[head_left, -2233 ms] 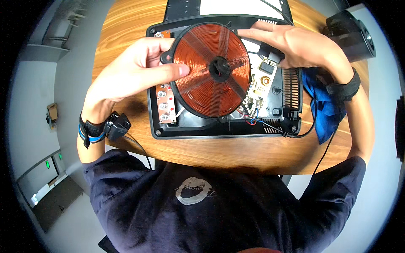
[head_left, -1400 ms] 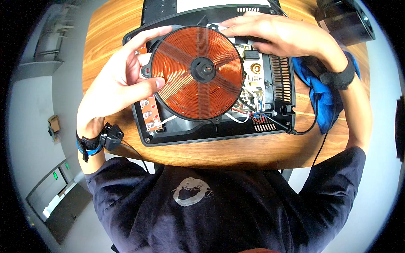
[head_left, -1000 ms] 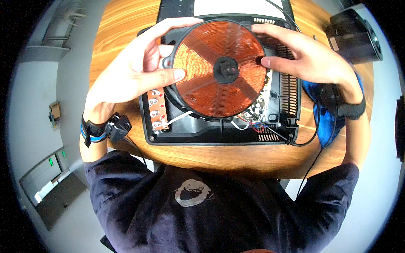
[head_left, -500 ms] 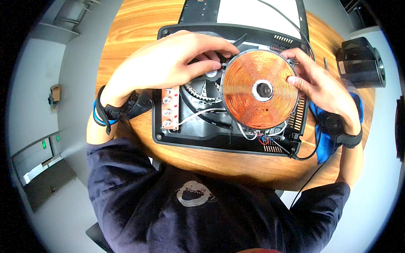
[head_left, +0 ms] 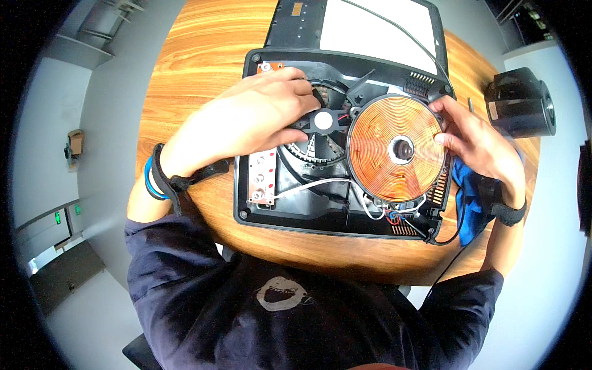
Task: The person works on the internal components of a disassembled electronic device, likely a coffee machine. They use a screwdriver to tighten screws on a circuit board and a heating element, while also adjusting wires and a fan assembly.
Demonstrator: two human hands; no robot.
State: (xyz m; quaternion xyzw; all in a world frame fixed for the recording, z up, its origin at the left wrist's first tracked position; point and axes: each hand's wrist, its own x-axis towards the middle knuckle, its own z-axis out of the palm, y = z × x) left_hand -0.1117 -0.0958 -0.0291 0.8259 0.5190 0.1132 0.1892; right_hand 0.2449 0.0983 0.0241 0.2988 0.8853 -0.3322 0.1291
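The opened black housing of an induction cooker lies before me. On its right part is a round copper coil with a dark centre piece. At the coil's upper right edge my right hand grips it, thumb on the windings and fingers at the rim. My left hand is over the left side of the cooling fan, thumb and fingers apart with nothing between them; some fingertips are hidden. A narrow circuit board runs along the housing's left side, partly covered by that hand. White wires lead from it toward the coil.
Behind the housing lies a black panel with a white sheet, crossed by a black cable. A black device stands at the right of the wooden table. Blue cloth lies under my right wrist.
My left hand has left the coil's edge and shifted left and down over the fan. The coil sits slightly lower, with my right hand still at its rim; the whole view has shifted a little.
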